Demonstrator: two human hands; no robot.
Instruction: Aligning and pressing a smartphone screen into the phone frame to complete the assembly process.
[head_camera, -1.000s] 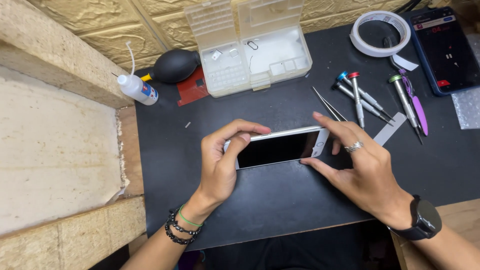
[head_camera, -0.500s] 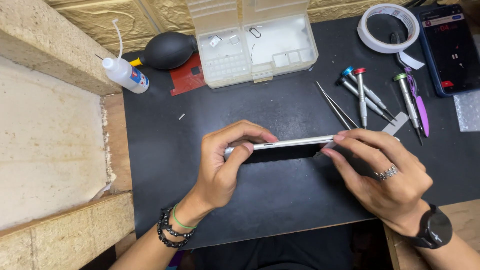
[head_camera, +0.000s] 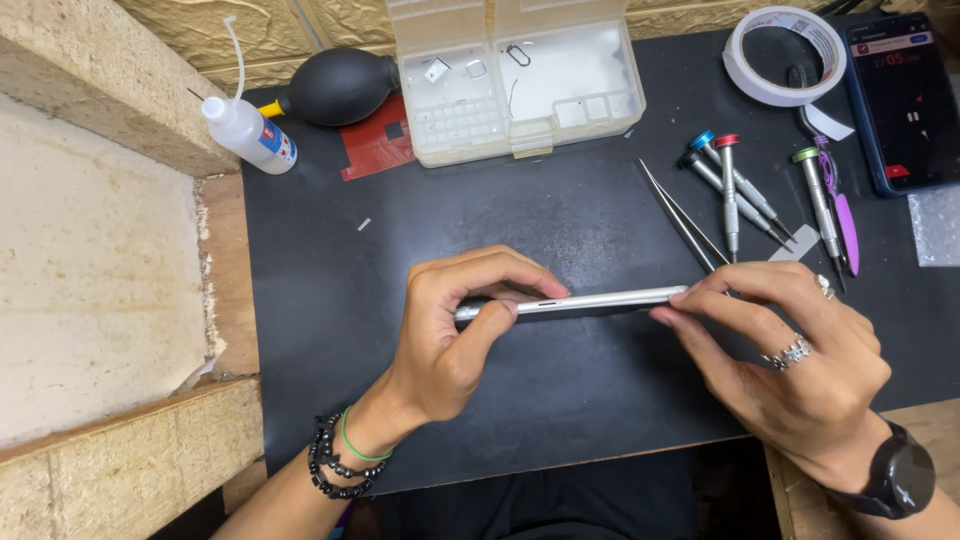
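both hands hold a silver phone on its edge, just above the black mat on the counter. the left hand is curled around the phone's left end, thumb under, fingers over the top. the right hand pinches the right end between fingertips and thumb. neither hand is open; both are closed on the phone. to do this well, it seems best to keep the grip light and even at both ends, low over the mat, and avoid squeezing the glass face. tweezers and small screwdrivers lie near the right hand; a clear parts box sits farther back.
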